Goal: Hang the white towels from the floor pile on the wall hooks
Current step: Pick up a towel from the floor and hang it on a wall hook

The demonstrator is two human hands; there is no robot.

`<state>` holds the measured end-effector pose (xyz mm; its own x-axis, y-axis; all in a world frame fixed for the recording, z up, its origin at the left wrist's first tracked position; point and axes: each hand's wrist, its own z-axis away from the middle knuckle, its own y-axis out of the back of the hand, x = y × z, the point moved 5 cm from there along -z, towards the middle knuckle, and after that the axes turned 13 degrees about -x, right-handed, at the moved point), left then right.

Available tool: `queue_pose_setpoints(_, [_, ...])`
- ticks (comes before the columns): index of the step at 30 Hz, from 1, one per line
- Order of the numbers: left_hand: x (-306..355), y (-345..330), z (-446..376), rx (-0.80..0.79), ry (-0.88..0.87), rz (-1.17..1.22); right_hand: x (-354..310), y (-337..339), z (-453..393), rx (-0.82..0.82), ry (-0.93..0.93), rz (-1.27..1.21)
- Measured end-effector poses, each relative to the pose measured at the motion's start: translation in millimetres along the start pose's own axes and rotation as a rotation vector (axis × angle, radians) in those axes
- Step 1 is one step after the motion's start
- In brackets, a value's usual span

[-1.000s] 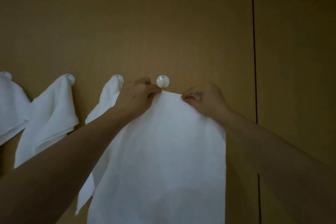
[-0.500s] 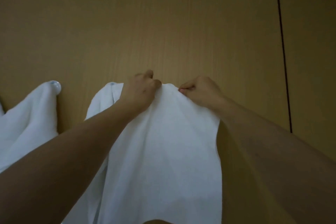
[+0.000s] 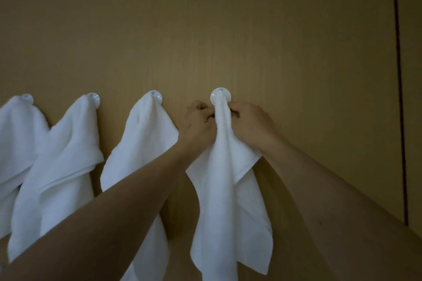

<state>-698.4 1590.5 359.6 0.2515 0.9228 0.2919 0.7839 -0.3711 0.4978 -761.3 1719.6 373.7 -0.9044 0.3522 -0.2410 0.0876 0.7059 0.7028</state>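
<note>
Along the wood-panel wall (image 3: 228, 29), three white towels (image 3: 64, 155) hang from round hooks at left and centre-left, then the left hand (image 3: 199, 124) and right hand (image 3: 251, 123) pinch the neck of a fourth towel (image 3: 226, 189) draped on the white hook (image 3: 220, 96) at centre.

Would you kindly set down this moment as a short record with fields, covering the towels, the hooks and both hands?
view: head camera, facing a wooden wall
hooks in view: four
hung towels: three, on the left hooks, e.g.
fourth towel: bunched top at the rightmost hook, rest hanging down
left hand: pinches the towel just below the hook
right hand: pinches it from the other side
floor pile: out of view
</note>
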Motion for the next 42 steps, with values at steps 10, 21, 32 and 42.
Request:
queue_pose_setpoints(10, [-9,-2,48,-0.007,0.050,0.016,-17,-31,45,0.063,-0.192,0.062])
queue_pose_setpoints(21, [-32,30,97,-0.227,-0.073,0.089,-58,-57,112,0.083,-0.474,0.048])
queue_pose_setpoints(32, [46,54,168,-0.314,-0.391,0.244,-149,-11,238,0.104,-0.831,0.496])
queue_pose_setpoints(42, [258,88,313,-0.551,-0.639,0.530,-307,96,450,0.102,-1.237,0.901])
